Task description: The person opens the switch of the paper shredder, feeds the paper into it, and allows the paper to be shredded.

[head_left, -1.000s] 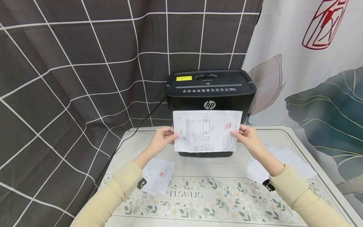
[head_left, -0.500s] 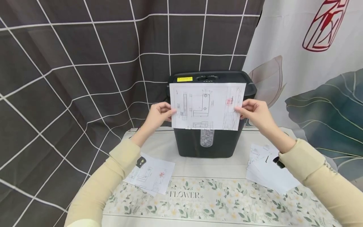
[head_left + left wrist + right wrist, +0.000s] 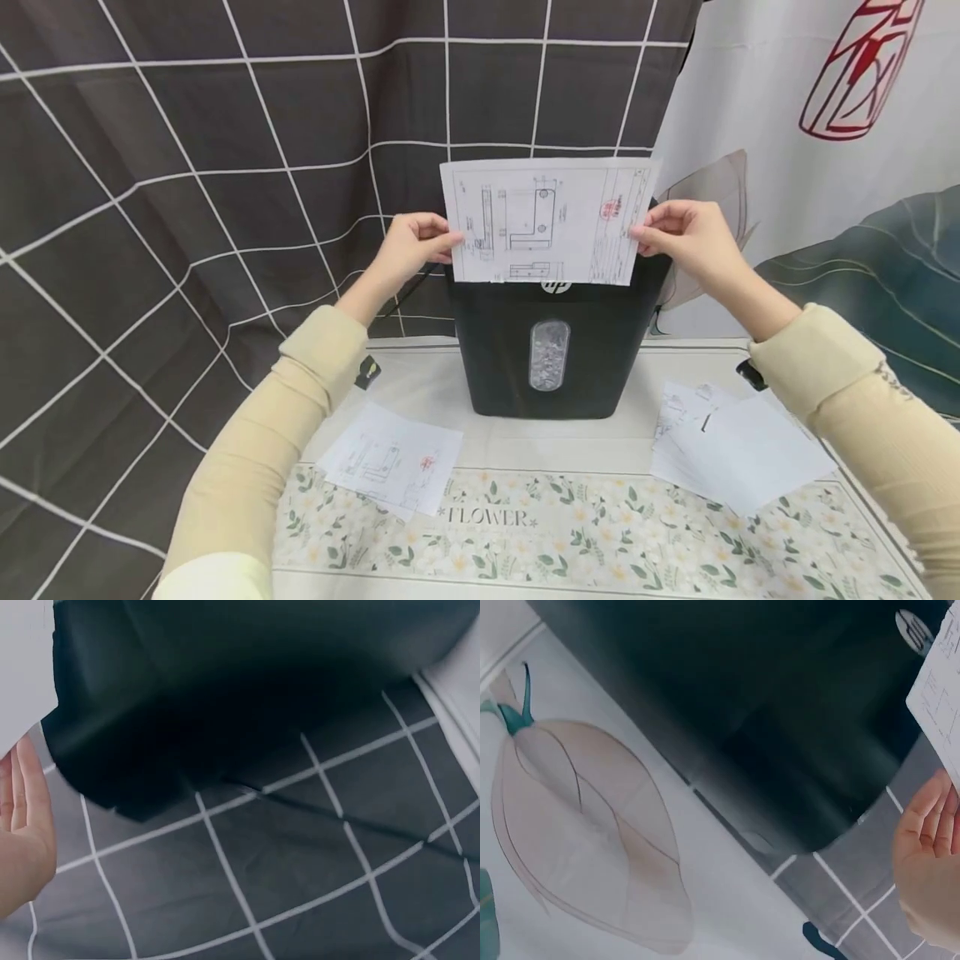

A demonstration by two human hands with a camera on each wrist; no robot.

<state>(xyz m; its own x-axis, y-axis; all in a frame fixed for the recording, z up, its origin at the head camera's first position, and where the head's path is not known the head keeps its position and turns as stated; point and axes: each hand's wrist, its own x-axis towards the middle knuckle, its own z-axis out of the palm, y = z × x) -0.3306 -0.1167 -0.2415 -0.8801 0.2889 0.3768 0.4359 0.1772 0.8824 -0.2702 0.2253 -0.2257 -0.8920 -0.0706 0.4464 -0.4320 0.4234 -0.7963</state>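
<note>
A sheet of paper [image 3: 547, 221] printed with a technical drawing and a red stamp is held upright in front of the top of a black HP paper shredder [image 3: 502, 358]. My left hand [image 3: 411, 246] pinches its left edge between thumb and fingers. At the right edge, my right hand [image 3: 690, 237] pinches it the same way. The sheet hides the shredder's top and part of the logo. In the left wrist view, the left hand [image 3: 26, 825] appears at the left border under the sheet's corner. The right wrist view has the right hand [image 3: 934, 862] beside the printed sheet [image 3: 941, 697].
A printed sheet pile [image 3: 397, 458] lies on the table's left. More papers [image 3: 742, 450], one with a small dark mark, lie at the right. The table cover [image 3: 525, 533] carries a flower print. A dark checked curtain [image 3: 300, 108] hangs behind; a cord runs left of the shredder.
Both hands have raised the sheet from in front of the shredder's body up to its top. The shredder's window with paper scraps has come into view below it.
</note>
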